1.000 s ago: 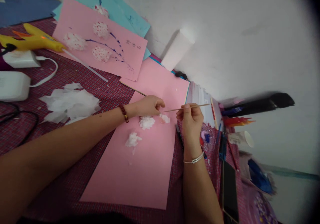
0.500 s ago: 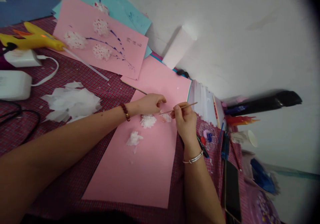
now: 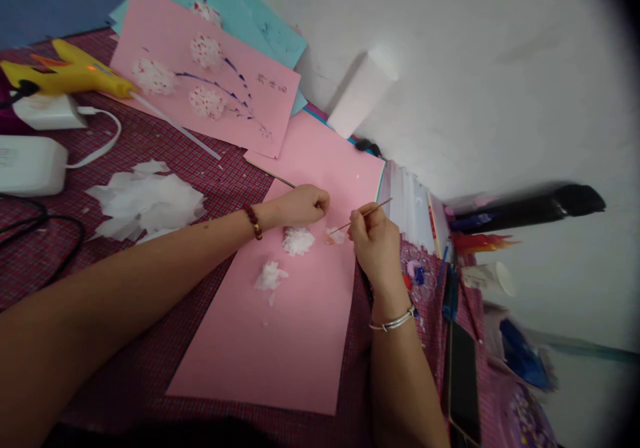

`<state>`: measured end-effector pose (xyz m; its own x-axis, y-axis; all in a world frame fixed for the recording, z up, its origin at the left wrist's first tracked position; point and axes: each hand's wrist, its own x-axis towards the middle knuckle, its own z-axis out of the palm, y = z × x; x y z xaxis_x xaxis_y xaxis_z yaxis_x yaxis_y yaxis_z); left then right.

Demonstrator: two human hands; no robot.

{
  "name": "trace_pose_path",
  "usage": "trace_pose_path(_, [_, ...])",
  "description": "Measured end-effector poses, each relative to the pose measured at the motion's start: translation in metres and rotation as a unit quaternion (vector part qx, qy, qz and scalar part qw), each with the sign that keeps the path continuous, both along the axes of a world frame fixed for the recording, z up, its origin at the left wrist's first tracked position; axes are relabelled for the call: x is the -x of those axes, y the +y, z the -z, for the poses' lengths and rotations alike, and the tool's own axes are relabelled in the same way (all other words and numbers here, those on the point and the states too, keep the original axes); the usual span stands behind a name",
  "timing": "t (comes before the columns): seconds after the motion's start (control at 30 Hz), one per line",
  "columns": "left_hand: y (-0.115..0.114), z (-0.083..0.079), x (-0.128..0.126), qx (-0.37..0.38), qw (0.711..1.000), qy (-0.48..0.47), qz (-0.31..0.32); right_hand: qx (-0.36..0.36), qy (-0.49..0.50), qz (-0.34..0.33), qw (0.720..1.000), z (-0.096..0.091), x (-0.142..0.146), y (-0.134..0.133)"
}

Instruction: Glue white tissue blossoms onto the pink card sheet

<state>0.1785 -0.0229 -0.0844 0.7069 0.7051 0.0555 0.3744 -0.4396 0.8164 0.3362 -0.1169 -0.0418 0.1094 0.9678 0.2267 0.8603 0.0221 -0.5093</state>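
On the pink paper sheet (image 3: 280, 348) sit two ruffled white tissue-paper flowers, the fuller one (image 3: 298, 241) by my left wrist and a smaller one (image 3: 271, 276) closer to me. My right hand (image 3: 376, 238) pinches a thin wooden stick (image 3: 369, 212), whose lower tip points at a small tissue piece (image 3: 335, 236) lying on the sheet. This piece looks partly peach-coloured. Just above the fuller flower, my left hand (image 3: 306, 205) is curled closed over the paper. Whatever its fingertips may hold is hidden.
Left of the sheet lies a pile of white tissue pieces (image 3: 147, 198). A yellow glue gun (image 3: 75, 75) and white adapter (image 3: 33, 165) are beyond it. A finished flower picture (image 3: 270, 115) is at the back. To the right are a paint palette (image 3: 423, 275), phone (image 3: 463, 381) and paper cup (image 3: 490, 278).
My left hand's fingers have closed up more. The stick's tip has drawn away from the left hand toward the small tissue piece, and my right hand has shifted slightly toward me.
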Motion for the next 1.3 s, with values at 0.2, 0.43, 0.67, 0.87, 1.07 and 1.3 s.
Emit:
trace_pose_path(0.2, [0.001, 0.002, 0.001, 0.017, 1.000, -0.009, 0.023, 0.006, 0.250, 0.064, 0.966, 0.021, -0.019, 0.007])
trace_pose_path(0.43, [0.000, -0.005, -0.001, 0.052, 0.998, 0.023, -0.015, -0.016, 0.402, 0.152, 0.903, 0.041, -0.028, 0.015])
trace_pose_path(0.67, [-0.002, -0.014, 0.001, 0.089, 0.996, 0.003, -0.032, -0.066, 0.497, 0.170, 0.848, 0.040, -0.032, 0.018])
trace_pose_path(0.87, [-0.005, -0.011, 0.003, 0.149, 0.986, -0.049, -0.055, -0.085, 0.543, 0.162, 0.819, 0.043, -0.033, 0.020])
trace_pose_path(1.07, [-0.005, -0.027, 0.004, 0.141, 0.989, -0.029, -0.040, -0.142, 0.572, 0.103, 0.801, 0.015, -0.025, 0.016])
trace_pose_path(1.3, [-0.004, -0.065, 0.012, -0.009, 1.000, -0.015, -0.016, -0.333, 0.495, -0.034, 0.801, -0.079, -0.012, -0.030])
